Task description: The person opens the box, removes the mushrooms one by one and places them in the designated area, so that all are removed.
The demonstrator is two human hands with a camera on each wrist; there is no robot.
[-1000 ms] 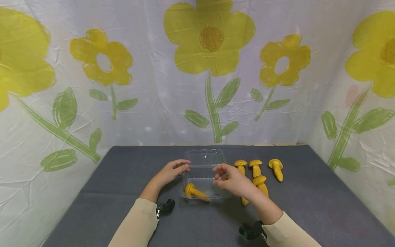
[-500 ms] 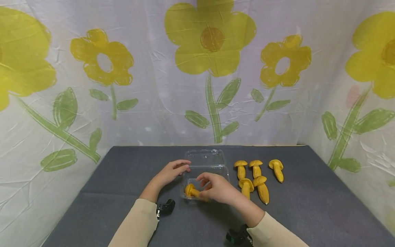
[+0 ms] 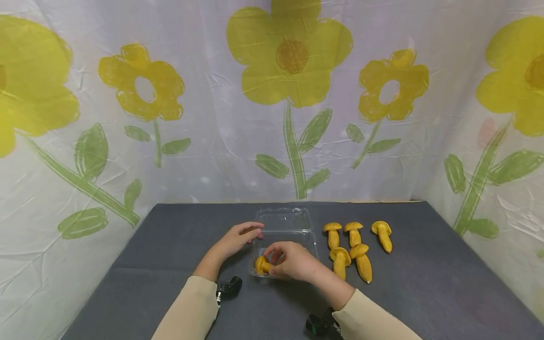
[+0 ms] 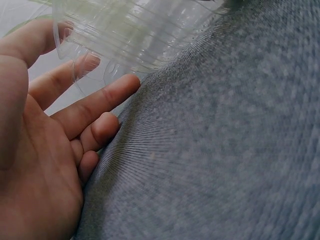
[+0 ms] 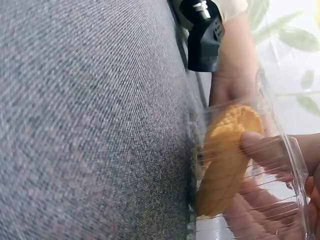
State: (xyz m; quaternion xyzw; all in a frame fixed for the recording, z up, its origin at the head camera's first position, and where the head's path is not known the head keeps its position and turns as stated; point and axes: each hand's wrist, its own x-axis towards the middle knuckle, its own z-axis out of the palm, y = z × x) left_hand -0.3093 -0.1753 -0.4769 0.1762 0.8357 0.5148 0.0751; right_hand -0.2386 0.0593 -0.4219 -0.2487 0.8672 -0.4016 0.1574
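A clear plastic clamshell box (image 3: 285, 237) stands on the dark cloth with its lid (image 3: 284, 219) tipped back. One yellow mushroom (image 3: 262, 266) lies at its front left, cap leftward. My right hand (image 3: 295, 262) reaches in and holds it; through the plastic in the right wrist view, the thumb (image 5: 260, 148) presses the mushroom (image 5: 225, 165) near its cap, fingers on the far side. My left hand (image 3: 233, 240) rests beside the box's left edge. In the left wrist view its fingers (image 4: 100, 106) extend loosely, some fingertips at the plastic wall (image 4: 130, 35).
Right of the box, several more yellow mushrooms (image 3: 361, 263) lie on the dark tabletop (image 3: 425, 283), one mushroom (image 3: 384, 237) farther right than the others. A flower-printed white curtain (image 3: 208, 141) hangs behind and at both sides. Black wrist cameras (image 3: 229, 287) sit under the sleeves.
My right hand has moved left and down from the box's right side onto the mushroom inside, its fingers closing in. The left hand has stayed at the left edge.
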